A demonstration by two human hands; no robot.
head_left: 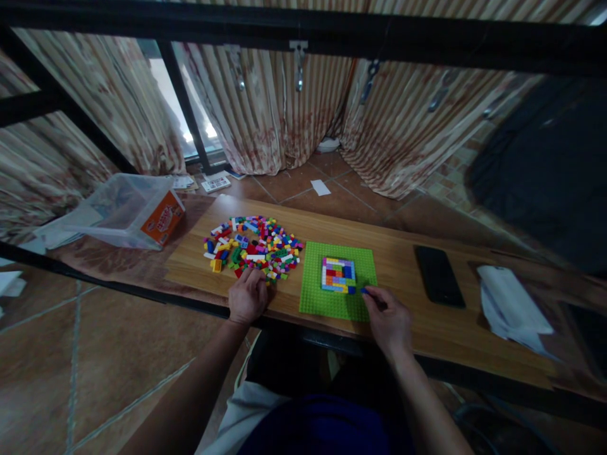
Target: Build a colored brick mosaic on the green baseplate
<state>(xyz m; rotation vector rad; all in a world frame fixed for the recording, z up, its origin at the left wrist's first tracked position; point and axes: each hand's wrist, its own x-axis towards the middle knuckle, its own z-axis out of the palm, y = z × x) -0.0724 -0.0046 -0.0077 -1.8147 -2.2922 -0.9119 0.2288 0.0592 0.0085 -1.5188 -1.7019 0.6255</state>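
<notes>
A green baseplate (pixel 313 300) lies on the wooden table, carrying a square of colourful building bricks (pixel 338 275) near its middle. My right hand (pixel 391 321) is over the plate's right edge, thumb and fingers pinching a small dark blue brick (pixel 365 291) just right of that square. At the near edge of a loose pile of mixed building bricks (pixel 256 246), my left hand (pixel 248 296) rests with curled fingers. The left fingertips are hidden from me, so whether a brick is under them does not show.
A clear plastic bin (pixel 123 208) with an orange label stands at the table's left end. Right of the plate lies a black phone (pixel 439 276), then a white packet (pixel 515 306). Striped curtains (pixel 265 114) hang behind, and a dark metal bar (pixel 303 31) crosses above.
</notes>
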